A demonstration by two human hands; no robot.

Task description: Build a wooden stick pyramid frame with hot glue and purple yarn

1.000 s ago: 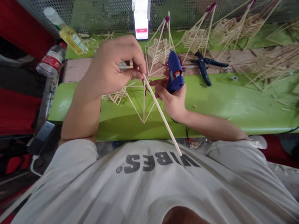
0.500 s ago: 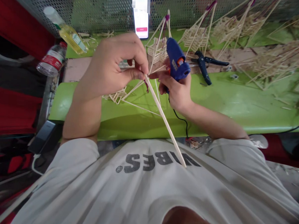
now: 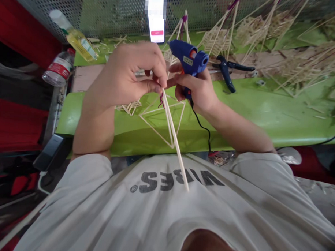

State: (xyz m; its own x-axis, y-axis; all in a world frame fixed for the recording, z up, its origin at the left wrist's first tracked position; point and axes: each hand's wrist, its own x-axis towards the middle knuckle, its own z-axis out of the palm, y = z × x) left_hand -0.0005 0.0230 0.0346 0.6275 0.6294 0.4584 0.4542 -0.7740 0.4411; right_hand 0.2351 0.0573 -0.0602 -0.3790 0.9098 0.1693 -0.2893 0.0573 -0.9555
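My left hand (image 3: 131,73) pinches the top of a pale wooden stick frame (image 3: 156,134), where several sticks meet beside a bit of purple thread (image 3: 161,100). One long stick (image 3: 179,151) slants from that pinch down toward my shirt. In my right hand (image 3: 199,86) is a blue glue gun (image 3: 187,58), its nozzle pointing to the upper left and its black cord (image 3: 201,132) hanging below. My right index finger reaches to the pinched joint, close to my left fingertips. The exact contact there is hidden by my fingers.
Finished-looking stick structures (image 3: 218,39) stand along the back of the green table (image 3: 253,114). Dark-handled cutters (image 3: 227,72) lie right of the glue gun. A lit phone (image 3: 157,26) leans at the back. At left are a yellow-liquid bottle (image 3: 82,45) and a red-labelled bottle (image 3: 59,68).
The glue gun has tilted, its nozzle swinging left. The stick frame has turned, and the long stick's lower end has moved left. My left hand keeps its pinch.
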